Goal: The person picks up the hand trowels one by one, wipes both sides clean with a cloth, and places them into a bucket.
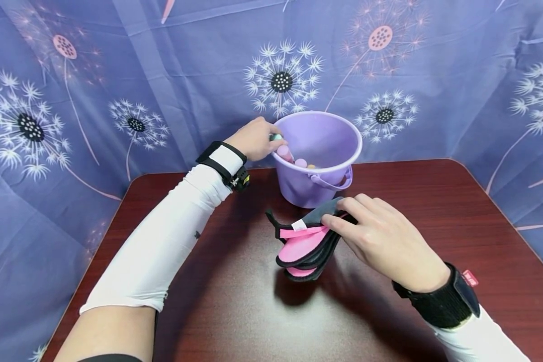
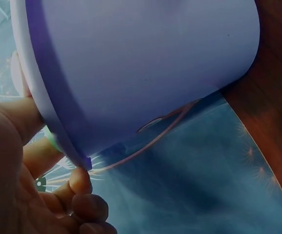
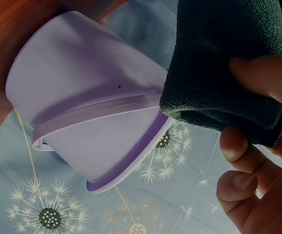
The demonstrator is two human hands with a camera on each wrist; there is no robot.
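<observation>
My left hand (image 1: 255, 141) reaches over the left rim of a purple bucket (image 1: 298, 188). Its thumb and fingers pinch a small thing with a mint-green end (image 1: 276, 137) just inside that rim; the rest of it is hidden. Beside it in the bucket is a pink cylinder (image 1: 284, 152). In front of the bucket, my right hand (image 1: 380, 239) grips a folded pink and black cloth (image 1: 305, 246) with black edging, a hanging loop and a white tag. Up close in the right wrist view, the cloth (image 3: 209, 73) shows a dark fuzzy side between thumb and fingers.
A lilac rounded end (image 1: 300, 163) and a bit of yellow (image 1: 311, 166) show low in the bucket. Its handle (image 1: 337, 183) hangs at the front right. The bucket stands near the back edge of a dark red wooden table (image 1: 235, 301), before a blue dandelion-print curtain (image 1: 199, 60).
</observation>
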